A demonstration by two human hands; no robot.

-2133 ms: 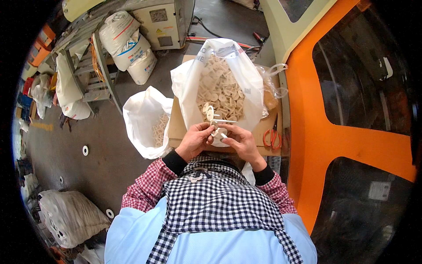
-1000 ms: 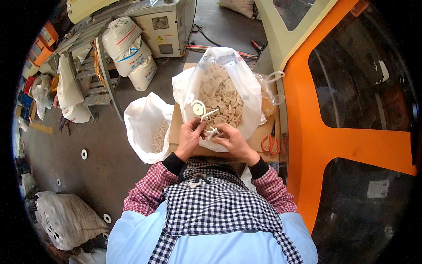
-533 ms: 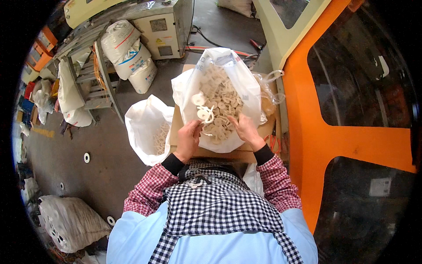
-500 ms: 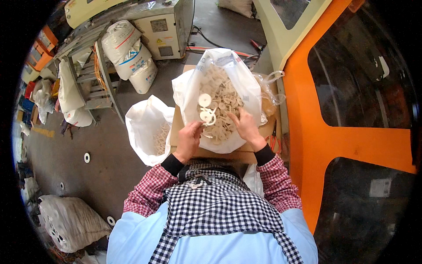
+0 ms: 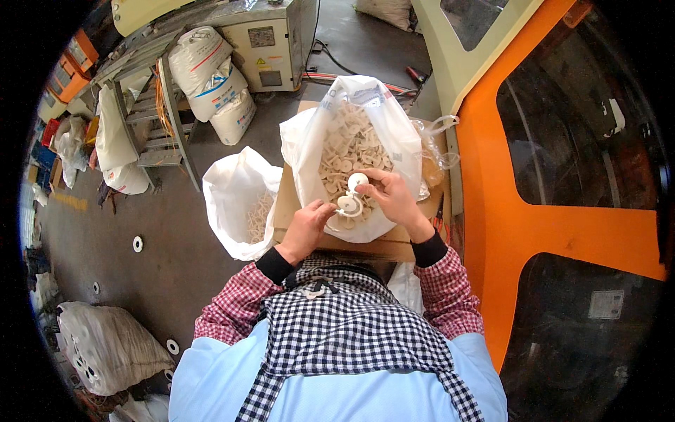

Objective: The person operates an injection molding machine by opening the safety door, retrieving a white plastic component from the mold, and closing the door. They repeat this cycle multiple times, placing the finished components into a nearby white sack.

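Between my hands is a white moulded plastic piece (image 5: 347,203), with round discs joined by a curved, thin runner. My left hand (image 5: 305,230) pinches its lower left end. The fingers of my right hand (image 5: 396,202) are closed on the upper disc. Both hands are over the near part of a large open white bag (image 5: 301,158). Inside that bag lies a heap of small off-white plastic parts (image 5: 351,144), many with round heads and stems. To its left stands a smaller open white bag (image 5: 219,204) holding thin, branching plastic scraps (image 5: 260,216).
Cardboard (image 5: 286,207) lies under the large bag. An orange machine frame (image 5: 485,211) rises close on my right. Stacked filled sacks (image 5: 211,77) stand at the far left beside a metal step ladder (image 5: 156,133). White rings (image 5: 138,244) are scattered on the floor.
My right hand has risen from the heap and taken hold of the upper disc of the plastic piece. My left hand and the piece have shifted slightly right.
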